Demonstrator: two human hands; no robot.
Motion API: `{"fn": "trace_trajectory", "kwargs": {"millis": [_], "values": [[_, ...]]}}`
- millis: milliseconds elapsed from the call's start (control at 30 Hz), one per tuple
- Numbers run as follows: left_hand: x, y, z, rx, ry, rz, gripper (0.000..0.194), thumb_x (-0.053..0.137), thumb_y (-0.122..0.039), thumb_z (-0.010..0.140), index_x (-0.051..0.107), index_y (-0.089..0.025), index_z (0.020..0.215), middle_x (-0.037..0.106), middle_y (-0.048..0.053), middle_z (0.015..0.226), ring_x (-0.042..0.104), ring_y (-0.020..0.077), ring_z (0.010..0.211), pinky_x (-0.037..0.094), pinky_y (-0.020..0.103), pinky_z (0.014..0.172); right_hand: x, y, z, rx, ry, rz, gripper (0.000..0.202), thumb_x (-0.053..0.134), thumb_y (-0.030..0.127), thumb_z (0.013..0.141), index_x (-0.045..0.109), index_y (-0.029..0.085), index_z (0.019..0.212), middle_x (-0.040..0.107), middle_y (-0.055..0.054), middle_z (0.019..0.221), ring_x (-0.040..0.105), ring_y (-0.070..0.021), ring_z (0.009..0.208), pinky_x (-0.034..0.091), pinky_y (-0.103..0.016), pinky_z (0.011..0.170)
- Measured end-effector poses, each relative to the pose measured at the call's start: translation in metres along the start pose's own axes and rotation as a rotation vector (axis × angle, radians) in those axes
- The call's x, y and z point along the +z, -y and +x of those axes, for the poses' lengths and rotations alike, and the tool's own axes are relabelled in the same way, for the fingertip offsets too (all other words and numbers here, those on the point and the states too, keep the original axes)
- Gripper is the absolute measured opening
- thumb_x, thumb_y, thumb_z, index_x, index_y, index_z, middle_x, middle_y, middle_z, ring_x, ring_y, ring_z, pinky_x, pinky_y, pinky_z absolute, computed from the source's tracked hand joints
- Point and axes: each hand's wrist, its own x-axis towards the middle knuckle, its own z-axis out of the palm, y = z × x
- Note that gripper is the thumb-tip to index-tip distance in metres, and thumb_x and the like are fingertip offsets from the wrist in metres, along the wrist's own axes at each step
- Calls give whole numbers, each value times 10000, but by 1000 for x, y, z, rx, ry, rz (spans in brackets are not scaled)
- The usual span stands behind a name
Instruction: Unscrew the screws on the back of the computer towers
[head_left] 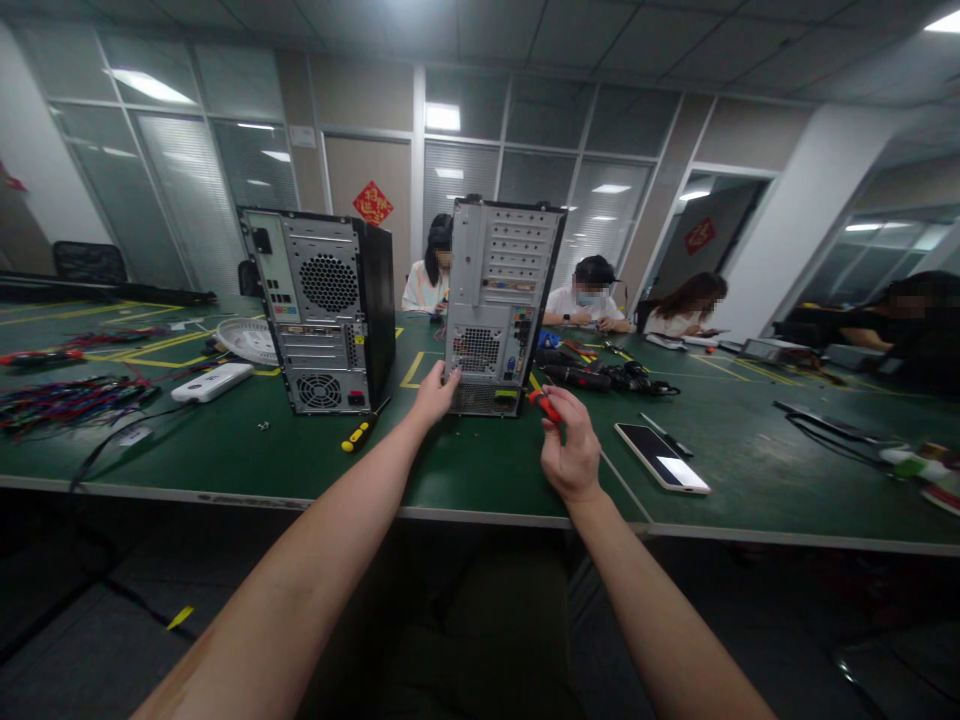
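Note:
A computer tower [506, 290] stands upright on the green table, its rear panel facing me. My left hand [436, 393] rests against its lower left edge, fingers slightly apart and nothing held. Just right of the tower's lower right edge, my right hand [571, 445] has its fingers closed round a red-handled screwdriver [545, 405], which points up and to the left. Whether its tip touches the tower cannot be made out. To the left stands a second, darker computer tower [319, 310], also rear side forward, with a yellow and black screwdriver [358, 432] lying near its base.
The green table [465, 480] carries a phone [660, 458] and a thin tool [666, 434] at right. Black cables [630, 378] lie behind them. Wire bundles [67, 405] and a white power strip [212, 382] are at left. Several people sit across the table.

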Motion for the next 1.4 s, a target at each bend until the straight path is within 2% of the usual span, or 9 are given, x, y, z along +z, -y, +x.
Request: {"fn": "trace_trajectory", "kwargs": {"millis": [767, 1133, 1400], "values": [[-1, 1, 0, 18, 21, 12, 252, 574, -441, 968, 613, -197, 1018, 730, 98, 1063, 691, 251, 997, 530, 360, 909, -1, 2, 1, -12, -59, -75, 491, 599, 97, 966, 558, 255, 1429, 704, -118, 1319, 687, -255, 1237, 600, -459, 1046], [0, 5, 2, 28, 8, 52, 273, 584, -457, 963, 618, -189, 999, 729, 96, 1023, 696, 256, 974, 547, 376, 887, -1, 3, 1, -24, -90, -118, 515, 628, 113, 963, 557, 258, 1452, 721, -106, 1306, 704, -250, 1217, 609, -429, 1042], [1, 6, 2, 28, 17, -1, 229, 575, -415, 970, 613, -191, 1004, 728, 95, 1028, 703, 245, 939, 550, 368, 872, -1, 4, 1, -38, -101, -139, 518, 657, 120, 951, 566, 248, 1444, 732, -109, 1287, 715, -249, 1200, 613, -409, 1032]]}}
